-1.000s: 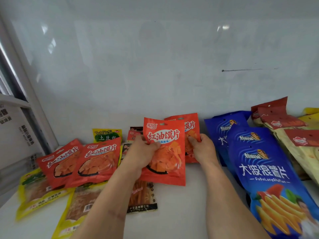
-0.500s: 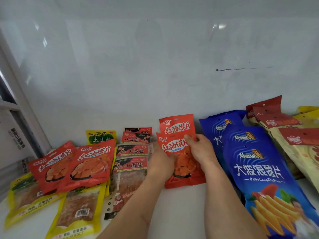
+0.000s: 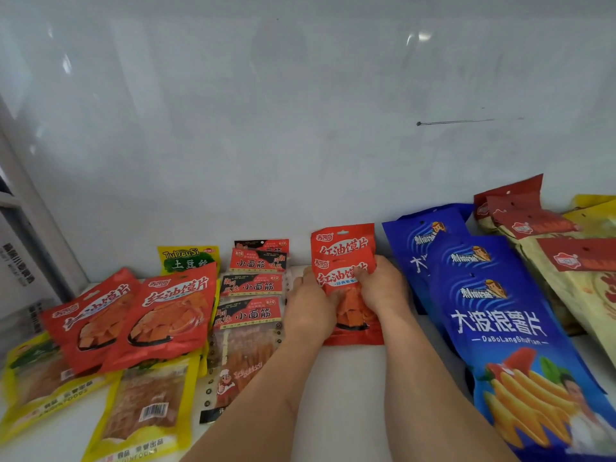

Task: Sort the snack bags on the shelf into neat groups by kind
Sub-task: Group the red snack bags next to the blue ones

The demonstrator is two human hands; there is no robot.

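Four red bags are showing on the white shelf [image 3: 350, 395]: two are lying overlapped at the left [image 3: 133, 315], and two are stacked in the middle, the front bag [image 3: 350, 315] covering most of the back bag [image 3: 343, 238]. Both hands are gripping the front bag, which is resting on the shelf: the left hand [image 3: 310, 308] is curling round its left edge, and the right hand [image 3: 383, 288] is pinching its upper right part with the thumb on the face. Two blue bags [image 3: 500, 328] are lying just right of the right forearm, overlapped, the nearer one running out of frame. Four small red-and-black packs [image 3: 253, 288] are lying in a column between the left pair and the hands. Two yellow bags [image 3: 143, 405] are poking out beneath the left red pair, and one green-and-yellow bag [image 3: 186, 258] is showing behind them. Several tan bags with dark red tops [image 3: 566, 261] are piled at the far right; their count is unclear. A white wall [image 3: 300, 128] is backing the shelf.
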